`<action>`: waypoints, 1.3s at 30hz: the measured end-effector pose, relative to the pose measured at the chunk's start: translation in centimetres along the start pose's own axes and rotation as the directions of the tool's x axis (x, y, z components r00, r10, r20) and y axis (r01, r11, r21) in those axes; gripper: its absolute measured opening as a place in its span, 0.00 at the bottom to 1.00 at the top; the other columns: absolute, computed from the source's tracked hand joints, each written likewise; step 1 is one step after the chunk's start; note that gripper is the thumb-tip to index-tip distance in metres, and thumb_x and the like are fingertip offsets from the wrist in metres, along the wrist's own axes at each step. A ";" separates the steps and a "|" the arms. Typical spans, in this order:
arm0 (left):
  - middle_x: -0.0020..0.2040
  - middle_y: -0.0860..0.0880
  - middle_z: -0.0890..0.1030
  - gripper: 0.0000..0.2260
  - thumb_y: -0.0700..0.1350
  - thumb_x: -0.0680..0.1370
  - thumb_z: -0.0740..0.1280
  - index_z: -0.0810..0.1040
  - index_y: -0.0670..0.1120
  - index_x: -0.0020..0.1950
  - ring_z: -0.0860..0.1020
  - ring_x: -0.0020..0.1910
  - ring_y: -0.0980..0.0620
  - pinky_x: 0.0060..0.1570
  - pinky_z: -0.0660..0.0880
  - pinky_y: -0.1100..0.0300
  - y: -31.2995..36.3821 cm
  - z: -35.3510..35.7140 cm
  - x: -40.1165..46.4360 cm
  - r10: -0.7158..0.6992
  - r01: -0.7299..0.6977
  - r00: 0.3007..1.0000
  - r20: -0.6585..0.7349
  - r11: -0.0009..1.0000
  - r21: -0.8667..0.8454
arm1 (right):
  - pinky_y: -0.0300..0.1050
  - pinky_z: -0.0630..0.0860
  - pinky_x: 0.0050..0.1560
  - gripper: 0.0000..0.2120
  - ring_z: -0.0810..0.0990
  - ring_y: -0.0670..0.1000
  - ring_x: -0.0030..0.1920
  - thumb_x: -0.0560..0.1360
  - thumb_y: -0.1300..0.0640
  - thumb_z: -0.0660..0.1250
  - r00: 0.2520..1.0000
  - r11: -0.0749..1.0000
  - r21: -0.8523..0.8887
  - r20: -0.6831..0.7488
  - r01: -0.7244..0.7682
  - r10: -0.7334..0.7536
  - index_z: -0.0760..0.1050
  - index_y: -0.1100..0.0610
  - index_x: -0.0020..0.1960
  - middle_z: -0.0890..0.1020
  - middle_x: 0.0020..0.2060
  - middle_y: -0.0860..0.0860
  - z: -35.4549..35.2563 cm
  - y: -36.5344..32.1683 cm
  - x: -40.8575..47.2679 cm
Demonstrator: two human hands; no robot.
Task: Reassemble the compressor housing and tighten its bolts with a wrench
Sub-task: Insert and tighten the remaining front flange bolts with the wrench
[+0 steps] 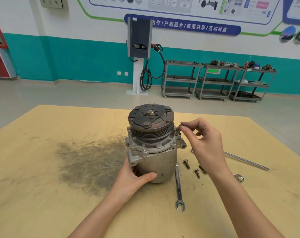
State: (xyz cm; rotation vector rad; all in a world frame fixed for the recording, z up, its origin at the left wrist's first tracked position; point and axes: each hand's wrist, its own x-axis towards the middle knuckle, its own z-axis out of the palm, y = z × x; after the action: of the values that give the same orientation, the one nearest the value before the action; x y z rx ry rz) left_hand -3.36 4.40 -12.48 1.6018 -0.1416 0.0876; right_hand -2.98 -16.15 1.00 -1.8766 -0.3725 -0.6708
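Centrally on the surface [60, 169] stands the compressor [153, 145], upright; the left hand [137, 177] grips its lower body. The right hand [204, 143] pinches a bolt [178, 129] at its upper right flange. The right forearm partly hides a loose bolt [202, 169] lower right.

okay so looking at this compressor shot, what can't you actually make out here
All in the head view:
- Bolt held by the right hand: its lower end is hidden by the compressor flange, so thread engagement is unclear.
- Third loose bolt and the ring spanner: partly covered by the right forearm.
- Compressor's far side: hidden by its own body.
- Wrench size marking: too small to read.
- Left hand fingers: behind the housing.
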 end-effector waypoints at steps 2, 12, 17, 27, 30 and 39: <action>0.65 0.62 0.80 0.47 0.67 0.55 0.83 0.71 0.54 0.70 0.76 0.67 0.60 0.66 0.71 0.61 0.0 0.0 0.0 0.003 -0.003 1.000 0.001 1.000 0.004 | 0.31 0.70 0.45 0.07 0.79 0.44 0.45 0.74 0.59 0.71 0.997 0.993 -0.088 0.003 0.077 -0.077 0.78 0.47 0.45 0.83 0.40 0.44 -0.2 0.0 0.0; 0.67 0.59 0.79 0.48 0.67 0.57 0.82 0.70 0.54 0.72 0.75 0.68 0.59 0.71 0.70 0.52 0.3 0.0 -0.2 0.010 -0.010 1.000 -0.008 1.000 0.023 | 0.56 0.76 0.45 0.06 0.77 0.51 0.44 0.72 0.63 0.73 0.956 0.932 -0.214 0.052 0.293 -0.289 0.82 0.55 0.47 0.81 0.41 0.41 -0.3 -0.2 0.3; 0.67 0.59 0.79 0.47 0.66 0.58 0.82 0.70 0.54 0.72 0.75 0.69 0.58 0.72 0.70 0.51 0.3 0.0 -0.2 0.014 -0.013 1.000 -0.014 0.999 0.040 | 0.39 0.72 0.44 0.10 0.74 0.43 0.45 0.72 0.62 0.73 0.972 0.958 -0.173 0.085 0.230 -0.218 0.80 0.47 0.47 0.81 0.42 0.42 -0.6 0.0 0.4; 0.67 0.61 0.79 0.46 0.66 0.58 0.83 0.70 0.56 0.72 0.75 0.68 0.59 0.70 0.71 0.53 -0.2 -0.1 0.0 0.006 -0.006 1.000 -0.009 0.999 0.037 | 0.42 0.72 0.47 0.05 0.76 0.46 0.53 0.74 0.59 0.72 0.988 0.993 -0.115 0.151 0.032 -0.015 0.80 0.49 0.45 0.79 0.48 0.42 -0.4 0.5 0.5; 0.67 0.60 0.79 0.45 0.65 0.59 0.83 0.71 0.55 0.71 0.76 0.68 0.59 0.70 0.71 0.54 -0.2 -0.1 0.0 0.004 -0.003 1.000 -0.012 0.999 0.036 | 0.40 0.71 0.41 0.06 0.76 0.43 0.46 0.76 0.57 0.70 0.986 0.997 0.005 0.150 -0.071 0.069 0.81 0.46 0.47 0.79 0.52 0.41 -0.6 0.5 0.4; 0.67 0.60 0.79 0.46 0.65 0.59 0.83 0.70 0.54 0.72 0.75 0.69 0.59 0.68 0.70 0.56 -0.1 0.0 0.0 0.005 -0.005 1.000 -0.004 1.000 0.030 | 0.60 0.77 0.57 0.03 0.80 0.51 0.57 0.74 0.59 0.72 0.977 0.967 0.156 0.102 -0.203 0.189 0.79 0.52 0.45 0.81 0.56 0.42 0.7 0.6 -0.6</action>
State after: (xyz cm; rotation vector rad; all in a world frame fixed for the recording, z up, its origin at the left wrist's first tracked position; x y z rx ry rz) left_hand -3.30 4.42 -12.58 1.6310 -0.1416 0.0978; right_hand -2.89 -15.75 -0.01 -1.7595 -0.2841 -0.4134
